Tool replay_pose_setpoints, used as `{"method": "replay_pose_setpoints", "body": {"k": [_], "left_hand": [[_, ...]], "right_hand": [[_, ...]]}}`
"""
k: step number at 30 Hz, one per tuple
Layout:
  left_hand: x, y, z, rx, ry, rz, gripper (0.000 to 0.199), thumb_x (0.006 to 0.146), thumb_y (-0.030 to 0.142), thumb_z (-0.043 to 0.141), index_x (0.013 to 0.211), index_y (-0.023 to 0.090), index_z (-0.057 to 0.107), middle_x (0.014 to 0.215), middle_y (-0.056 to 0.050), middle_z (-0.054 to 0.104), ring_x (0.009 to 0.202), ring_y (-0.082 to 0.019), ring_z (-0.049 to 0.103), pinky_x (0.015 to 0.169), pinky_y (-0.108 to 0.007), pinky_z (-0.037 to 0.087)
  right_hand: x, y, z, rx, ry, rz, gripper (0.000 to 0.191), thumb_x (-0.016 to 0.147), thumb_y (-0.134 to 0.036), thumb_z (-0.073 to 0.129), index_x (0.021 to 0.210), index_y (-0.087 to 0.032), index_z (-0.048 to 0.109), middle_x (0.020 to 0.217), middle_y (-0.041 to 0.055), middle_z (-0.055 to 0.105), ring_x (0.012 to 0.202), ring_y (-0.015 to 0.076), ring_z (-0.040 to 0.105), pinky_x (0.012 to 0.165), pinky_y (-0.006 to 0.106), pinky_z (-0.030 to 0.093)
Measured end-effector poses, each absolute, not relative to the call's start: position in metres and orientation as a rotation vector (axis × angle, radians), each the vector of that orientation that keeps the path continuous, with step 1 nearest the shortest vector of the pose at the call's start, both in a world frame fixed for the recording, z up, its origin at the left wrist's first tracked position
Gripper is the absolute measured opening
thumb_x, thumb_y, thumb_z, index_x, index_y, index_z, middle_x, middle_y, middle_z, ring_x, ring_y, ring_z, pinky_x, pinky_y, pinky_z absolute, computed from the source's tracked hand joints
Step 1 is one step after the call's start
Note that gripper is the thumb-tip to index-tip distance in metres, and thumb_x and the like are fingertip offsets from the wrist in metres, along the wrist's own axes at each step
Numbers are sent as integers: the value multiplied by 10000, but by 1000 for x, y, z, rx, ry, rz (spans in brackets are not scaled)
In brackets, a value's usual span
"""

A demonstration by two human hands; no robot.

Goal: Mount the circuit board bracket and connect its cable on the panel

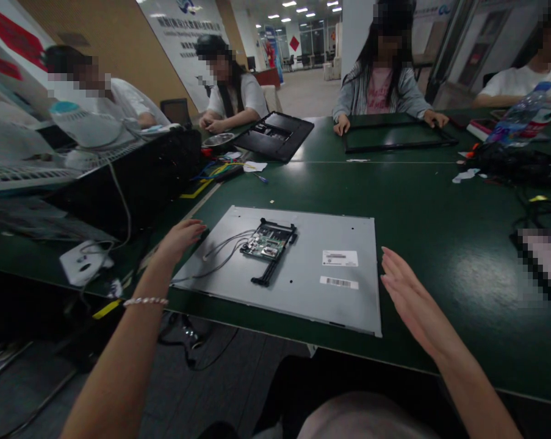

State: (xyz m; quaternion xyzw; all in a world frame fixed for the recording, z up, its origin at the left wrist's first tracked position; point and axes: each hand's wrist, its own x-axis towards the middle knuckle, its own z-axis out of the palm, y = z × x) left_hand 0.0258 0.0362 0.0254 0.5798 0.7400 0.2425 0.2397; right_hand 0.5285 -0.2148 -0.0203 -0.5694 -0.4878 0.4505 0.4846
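Observation:
A flat grey metal panel (302,292) lies on the green table in front of me, with two white labels on its right part. On it rests a circuit board (266,241) in a black bracket, with grey cables running left. My left hand (180,241) is beside the panel's left edge, fingers extended and holding nothing. Just off the right edge is my right hand (406,292), its fingers stretched out and empty.
Across the green table (321,183), a person holds a black frame (401,146). A black casing (277,135), a screwdriver (261,178) and wires lie beyond the panel. A large black screen stands left; bottles (522,116) and a phone (547,259) are right.

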Motion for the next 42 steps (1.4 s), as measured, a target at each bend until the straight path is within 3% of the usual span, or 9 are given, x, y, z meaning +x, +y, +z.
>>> {"method": "replay_pose_setpoints", "body": {"k": [3, 7, 15, 19, 22, 29, 42], "left_hand": [[33, 33, 28, 1383, 1918, 717, 346, 906, 214, 456, 1235, 118, 500, 1183, -171, 666, 1025, -174, 660, 877, -298, 527], [37, 32, 32, 1207, 1826, 769, 298, 905, 195, 452, 1177, 114, 543, 1167, -166, 673, 1059, -180, 656, 939, -310, 517], [41, 35, 30, 1042, 1705, 904, 206, 900, 159, 471, 1058, 116, 597, 1215, -158, 648, 1153, -167, 602, 1048, -295, 455], [46, 32, 33, 965, 1686, 944, 180, 901, 131, 492, 1027, 109, 618, 1125, -141, 677, 1110, -169, 609, 1045, -318, 456], [50, 29, 37, 929, 1666, 970, 164, 913, 95, 472, 994, 83, 614, 1038, -132, 685, 1049, -156, 619, 1005, -299, 471], [53, 30, 37, 858, 1605, 1022, 149, 934, 44, 446, 983, 45, 587, 946, -89, 675, 956, -123, 609, 937, -246, 466], [68, 20, 37, 768, 1544, 1036, 240, 914, 92, 479, 1079, 87, 653, 994, -114, 708, 916, -131, 664, 808, -194, 517]], "right_hand": [[533, -207, -24, -1276, -1065, 1204, 616, 988, -441, 291, 1561, -272, 138, 1556, 108, 371, 1419, 223, 354, 1111, 499, 386], [531, -204, -29, -1220, -924, 1282, 672, 975, -494, 280, 1566, -266, 54, 1576, 96, 338, 1427, 188, 339, 1147, 459, 335], [530, -202, -22, -1170, -818, 1316, 711, 963, -515, 200, 1570, -194, 16, 1569, 151, 336, 1428, 204, 338, 1144, 432, 327], [529, -201, -23, -1206, -798, 1318, 705, 960, -505, 174, 1571, -199, 0, 1581, 133, 320, 1436, 206, 328, 1140, 436, 335], [524, -203, -19, -1146, -716, 1332, 697, 950, -502, 203, 1571, -229, 44, 1570, 108, 352, 1435, 191, 334, 1155, 420, 312], [515, -208, 0, -888, -247, 1364, 695, 860, -467, 455, 1512, -279, 307, 1387, 69, 578, 1371, 175, 443, 1198, 371, 205], [530, -223, -2, -975, -323, 1276, 646, 881, -532, 413, 1487, -320, 343, 1407, 63, 566, 1376, 188, 438, 1203, 424, 202]]}}
